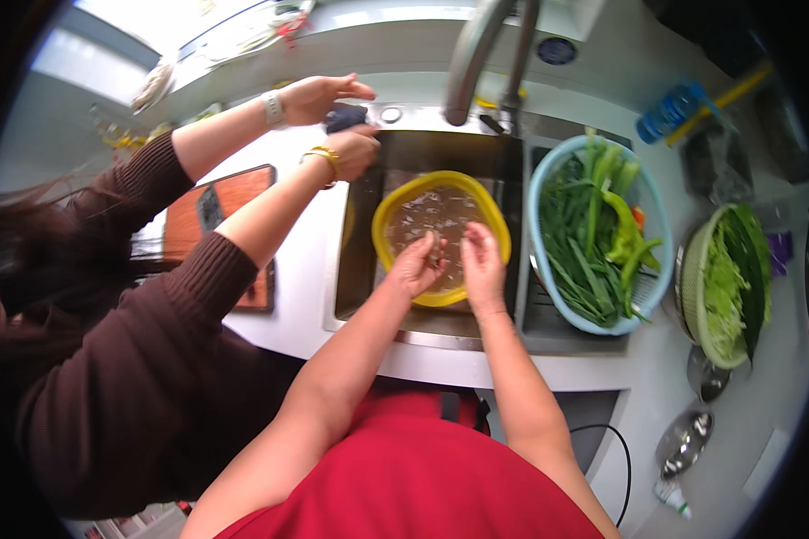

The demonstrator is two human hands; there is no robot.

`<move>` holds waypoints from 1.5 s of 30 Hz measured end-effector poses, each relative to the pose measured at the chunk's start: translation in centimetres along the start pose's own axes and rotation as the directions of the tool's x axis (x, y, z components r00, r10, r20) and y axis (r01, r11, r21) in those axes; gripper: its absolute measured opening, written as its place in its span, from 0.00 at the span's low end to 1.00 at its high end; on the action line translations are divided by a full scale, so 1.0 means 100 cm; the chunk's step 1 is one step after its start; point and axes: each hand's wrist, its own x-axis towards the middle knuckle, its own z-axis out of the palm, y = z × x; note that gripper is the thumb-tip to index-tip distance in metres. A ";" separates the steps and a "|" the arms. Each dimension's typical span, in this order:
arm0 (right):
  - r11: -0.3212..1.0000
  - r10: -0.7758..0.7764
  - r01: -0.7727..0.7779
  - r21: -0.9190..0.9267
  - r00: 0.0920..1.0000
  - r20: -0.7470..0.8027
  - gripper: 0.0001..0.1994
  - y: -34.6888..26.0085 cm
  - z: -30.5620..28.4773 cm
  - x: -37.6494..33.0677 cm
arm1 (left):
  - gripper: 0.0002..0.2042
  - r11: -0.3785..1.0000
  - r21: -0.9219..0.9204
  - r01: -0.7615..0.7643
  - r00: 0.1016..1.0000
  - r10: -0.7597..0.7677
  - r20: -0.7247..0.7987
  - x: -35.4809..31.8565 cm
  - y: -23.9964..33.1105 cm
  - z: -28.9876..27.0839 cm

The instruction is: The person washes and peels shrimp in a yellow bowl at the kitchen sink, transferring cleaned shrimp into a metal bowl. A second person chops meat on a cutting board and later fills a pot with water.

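In the sink (360, 296) sits a yellow basin (497, 216) of murky, brownish water with pale glints on it. Above the basin's near part, my left hand (413, 267) has its fingers curled around a small greyish thing, too blurred to name. Close beside it, a little to the right and apart from it, is my right hand (483, 269). Its fingers are bent in and the thumb lies near the index finger; whatever they pinch is too small to make out.
A co-worker's hands (351, 148) hold a dark cloth-like thing at the sink's far left corner. The faucet (463, 85) hangs behind the basin. Right stands a blue colander (661, 211) of green vegetables, then a green basket (692, 278). Left lies a wooden board (259, 242).
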 end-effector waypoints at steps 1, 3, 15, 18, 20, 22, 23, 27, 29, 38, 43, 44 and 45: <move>0.978 -0.091 0.094 -0.188 0.996 0.024 0.16 0.007 -0.002 0.005 | 0.07 1.000 0.025 0.002 0.999 -0.001 -0.051 -0.002 -0.002 0.002; 0.840 0.107 0.035 -0.541 0.968 0.228 0.18 0.034 -0.016 0.015 | 0.07 0.985 0.168 0.036 0.984 -0.006 -0.179 -0.001 -0.005 0.004; 0.677 -0.095 0.304 -0.671 0.939 0.329 0.10 -0.015 0.030 0.036 | 0.04 0.983 0.182 0.019 0.973 0.024 -0.231 -0.026 -0.006 -0.012; 0.896 -0.111 0.306 -0.322 0.857 0.503 0.09 -0.051 0.103 0.021 | 0.07 0.980 0.197 -0.033 0.991 0.057 -0.119 -0.039 -0.002 -0.011; 0.897 -0.120 0.335 -0.290 0.814 0.569 0.08 -0.056 0.150 0.010 | 0.07 0.996 0.066 -0.067 0.994 0.061 0.087 -0.054 0.000 -0.014; 0.935 0.024 0.228 -0.272 0.724 0.689 0.08 -0.075 0.198 -0.004 | 0.09 0.991 0.130 -0.023 1.000 0.023 0.002 -0.057 -0.006 -0.031; 0.912 -0.038 0.330 -0.242 0.658 0.752 0.09 -0.078 0.222 -0.014 | 0.10 0.987 0.160 -0.023 0.999 0.027 -0.023 -0.059 -0.007 -0.037; 0.870 0.044 0.341 -0.355 0.665 0.746 0.24 -0.073 0.318 -0.040 | 0.09 0.949 0.309 0.056 0.996 -0.032 -0.082 -0.077 0.008 -0.030; 0.783 0.114 0.393 -0.481 0.671 0.733 0.31 -0.069 0.350 -0.054 | 0.10 0.960 0.280 -0.004 0.999 0.016 -0.040 -0.077 0.008 -0.034; 0.746 0.534 0.031 -0.665 0.568 0.626 0.13 -0.081 0.357 -0.004 | 0.08 0.963 0.268 0.043 0.998 -0.057 0.042 -0.073 0.029 -0.039; 0.846 0.151 0.277 -0.455 0.695 0.703 0.15 -0.126 0.255 0.018 | 0.08 0.998 0.062 -0.008 0.995 0.002 0.100 -0.082 0.045 -0.024; 0.814 -0.102 0.442 -0.377 0.748 0.656 0.16 -0.129 0.229 0.014 | 0.07 0.968 -0.245 0.059 0.969 0.004 0.249 -0.085 0.052 -0.019; 0.782 -0.253 0.530 -0.329 0.752 0.609 0.16 -0.135 0.209 0.012 | 0.07 0.966 -0.251 0.058 0.972 0.003 0.234 -0.082 0.061 -0.021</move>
